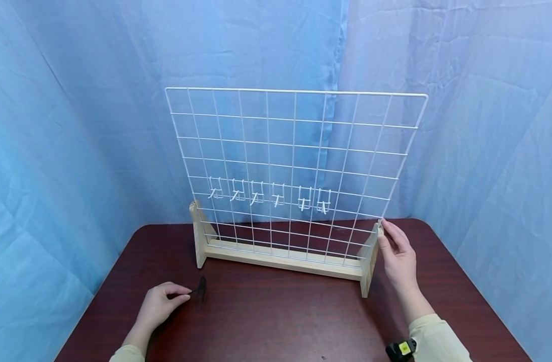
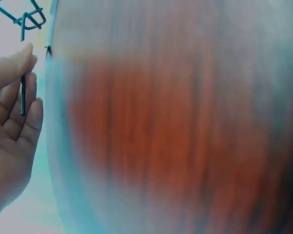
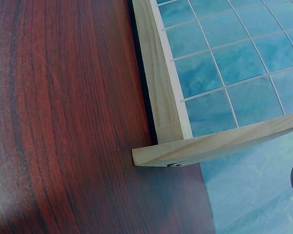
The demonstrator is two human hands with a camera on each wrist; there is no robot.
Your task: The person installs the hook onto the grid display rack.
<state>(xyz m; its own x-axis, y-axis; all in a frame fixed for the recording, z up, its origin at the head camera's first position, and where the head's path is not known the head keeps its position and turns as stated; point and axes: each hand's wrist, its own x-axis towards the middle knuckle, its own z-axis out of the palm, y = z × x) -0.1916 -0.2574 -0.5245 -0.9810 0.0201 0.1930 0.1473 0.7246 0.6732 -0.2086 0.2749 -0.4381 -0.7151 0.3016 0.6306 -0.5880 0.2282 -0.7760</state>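
Between thumb and fingers, my left hand (image 1: 160, 304) pinches a black wire hook (image 1: 202, 287) by its straight arm, over the table's left part. In the left wrist view the black hook's bent wire back (image 2: 29, 20) points away from the fingertips. My right hand (image 1: 400, 259) grips the top of the right end piece (image 1: 370, 261) of a pale wooden stand, thumb in front. A white wire grid (image 1: 295, 120) stands upright in this stand, leaning back slightly. Several white hooks (image 1: 323, 206) hang in a row on one of its lower wires.
The dark red-brown table (image 1: 276, 322) carries the stand near its back edge. Blue curtains (image 1: 99, 100) enclose the back and both sides. A black device with a yellow label (image 1: 401, 349) sits at the right sleeve.
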